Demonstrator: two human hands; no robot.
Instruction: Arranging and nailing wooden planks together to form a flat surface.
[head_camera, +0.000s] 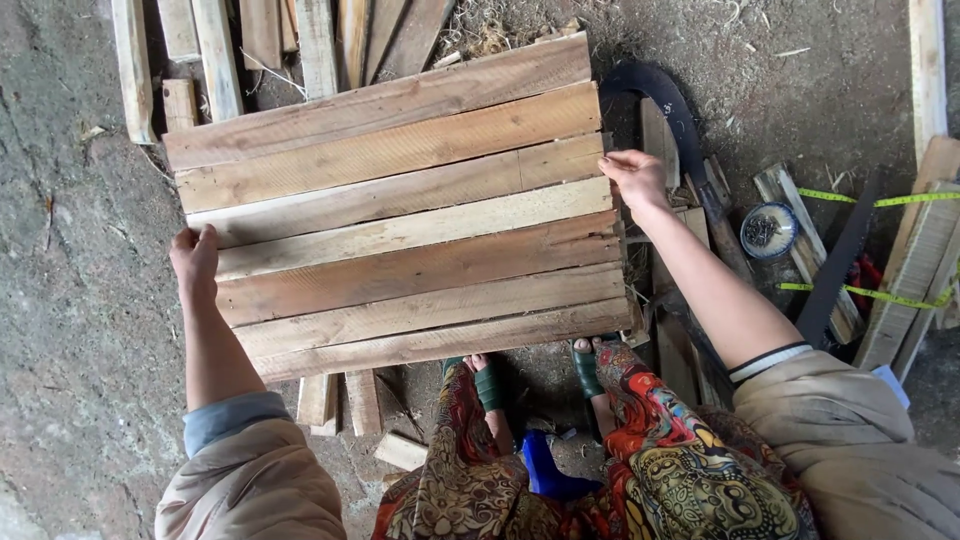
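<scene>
loose slats (250, 40) cut off, tin's (769, 230) contents — unclear

No packages, labels, signs — no screens

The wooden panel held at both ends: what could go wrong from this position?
1. The panel has rough, splintery board edges, and the bare left hand and right hand grip them; splinters are possible.
2. Feet in open sandals sit right under the near edge; if the panel slips, it may hit the toes.
3. A curved saw and a small tin of nails lie close to the right hand, which could bump them.
</scene>
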